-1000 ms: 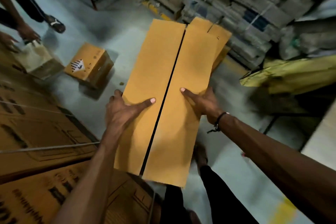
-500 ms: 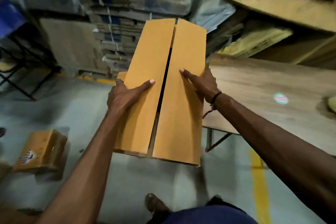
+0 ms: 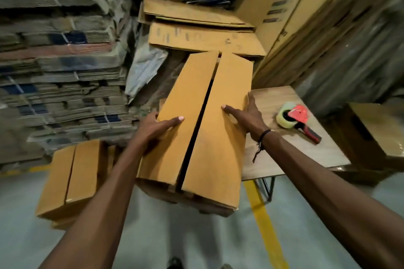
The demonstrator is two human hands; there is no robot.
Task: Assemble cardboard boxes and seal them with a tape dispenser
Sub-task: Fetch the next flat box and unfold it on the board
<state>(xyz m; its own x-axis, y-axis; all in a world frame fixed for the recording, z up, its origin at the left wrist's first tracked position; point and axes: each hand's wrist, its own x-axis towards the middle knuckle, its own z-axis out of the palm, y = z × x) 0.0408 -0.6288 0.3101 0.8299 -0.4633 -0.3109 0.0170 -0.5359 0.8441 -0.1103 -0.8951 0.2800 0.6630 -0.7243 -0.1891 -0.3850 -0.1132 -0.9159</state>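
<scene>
A long tan cardboard box (image 3: 203,129) with its two top flaps folded shut, a dark slit running between them, is held in the air in front of the person, its right side over the left edge of a small wood-grain table (image 3: 290,157). The left hand (image 3: 157,126) grips the box's left side, thumb laid across the left flap and fingers wrapped round the edge; the right hand (image 3: 247,117) grips the right side the same way, thumb on the right flap, a dark cord bracelet (image 3: 263,137) at the wrist. On the table, toward its far right corner and well apart from the box, lies a red-and-black tape dispenser (image 3: 299,121) loaded with a roll of clear tape, its handle pointing to the near right. The table stands on thin dark metal legs over a pale grey concrete floor (image 3: 185,236) marked with a yellow painted line (image 3: 264,225). To the left, on the floor, sits another closed tan cardboard box (image 3: 70,178). Behind it rise tall bundled stacks of flattened grey-brown corrugated sheets (image 3: 59,61). Beyond the held box lie flattened tan cartons (image 3: 201,28), and large printed cartons (image 3: 290,11) lean at the right.
</scene>
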